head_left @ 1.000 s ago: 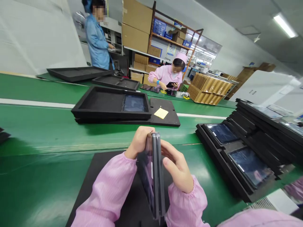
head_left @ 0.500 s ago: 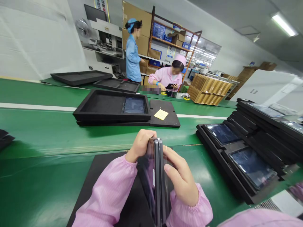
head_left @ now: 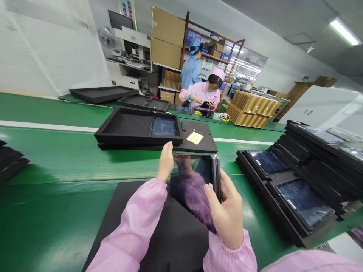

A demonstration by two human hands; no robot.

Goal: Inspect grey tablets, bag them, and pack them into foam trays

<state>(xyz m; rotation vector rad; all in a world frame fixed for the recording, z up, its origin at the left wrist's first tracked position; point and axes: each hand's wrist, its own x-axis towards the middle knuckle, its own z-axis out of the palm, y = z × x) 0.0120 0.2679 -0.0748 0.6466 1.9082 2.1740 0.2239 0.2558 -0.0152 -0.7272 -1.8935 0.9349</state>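
Two dark tablets (head_left: 195, 185), pressed face to back, stand upright and turned at an angle in front of me; the nearer glossy screen mirrors a pink sleeve. On their right edge my right hand (head_left: 228, 211) is closed, its thumb lying on the near screen and its fingers behind. My left hand (head_left: 165, 164) holds their upper left edge, thumb pointing up and its other fingers hidden. Below them a black foam sheet (head_left: 181, 238) lies on the green bench (head_left: 68, 215).
Beyond stands a black foam tray (head_left: 124, 140) with one tablet in it, beside a foam lid carrying a yellow note (head_left: 194, 138). Stacked foam trays (head_left: 286, 223) with tablets are at right. A co-worker in pink (head_left: 201, 90) sits opposite; one in blue (head_left: 190, 70) stands behind.
The tablets have turned from edge-on so that a screen faces me. My right hand has shifted its grip, bringing its thumb onto that screen. The co-worker in blue has walked rightward.
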